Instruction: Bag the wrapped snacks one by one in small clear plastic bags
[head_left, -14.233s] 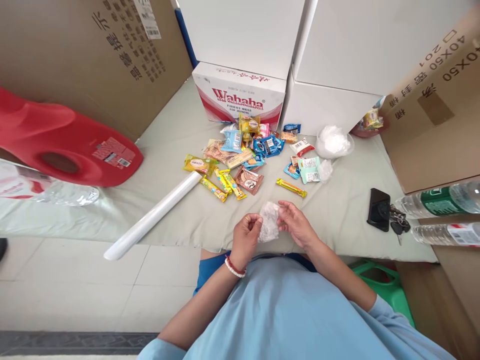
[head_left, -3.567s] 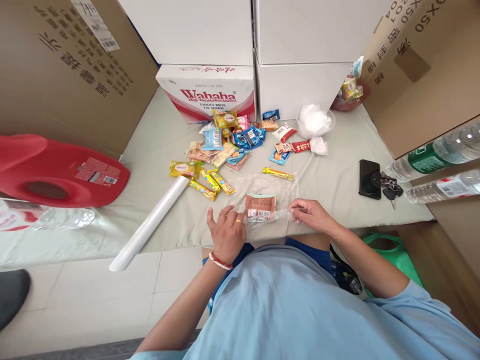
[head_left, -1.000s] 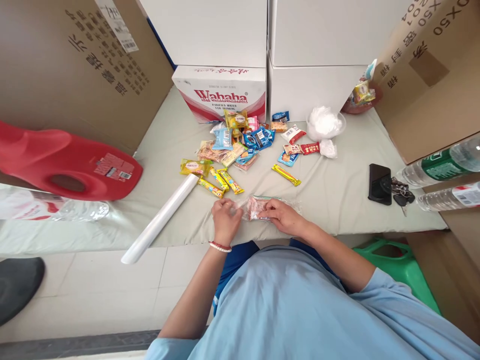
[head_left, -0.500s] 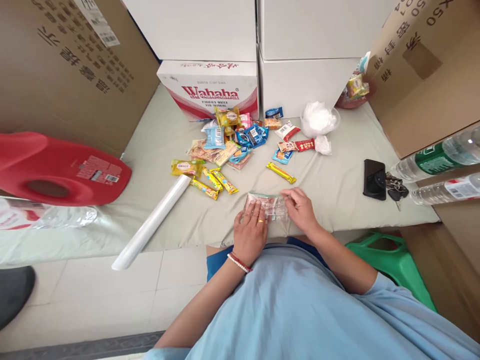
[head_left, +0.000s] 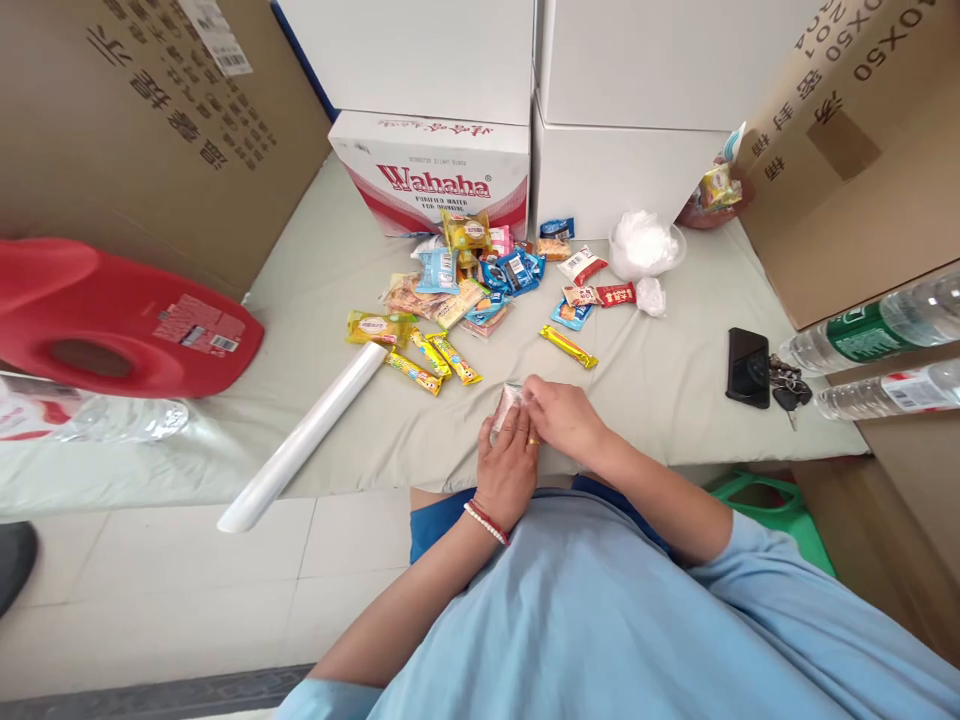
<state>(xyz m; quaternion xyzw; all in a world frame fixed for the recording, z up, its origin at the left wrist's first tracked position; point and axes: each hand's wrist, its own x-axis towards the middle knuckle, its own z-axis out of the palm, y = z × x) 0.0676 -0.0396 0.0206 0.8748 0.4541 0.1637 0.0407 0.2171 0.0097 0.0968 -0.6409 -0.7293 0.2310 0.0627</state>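
A small flat snack packet (head_left: 508, 400) in clear plastic lies near the front edge of the covered table. My left hand (head_left: 510, 450) rests over its near side, fingers bent onto it and thumb along its left edge. From the right, my right hand (head_left: 559, 412) comes in with its fingers pinched at the packet's right end, where the clear plastic film was. My hands touch or nearly touch, and they hide much of the packet. Just beyond them lies a yellow stick-shaped snack (head_left: 568, 346).
Several wrapped snacks (head_left: 442, 285) are heaped before a Wahaha carton (head_left: 442, 180). A white plastic film roll (head_left: 307, 435) overhangs the front edge at left, near a red jug (head_left: 127, 320). At right are a bowl of white plastic (head_left: 645, 245), a phone (head_left: 748, 368), keys (head_left: 789, 385) and bottles (head_left: 862, 330).
My right hand has moved left, bringing the loose plastic over the packet towards my left hand. Less of the packet shows. The view has shifted slightly.
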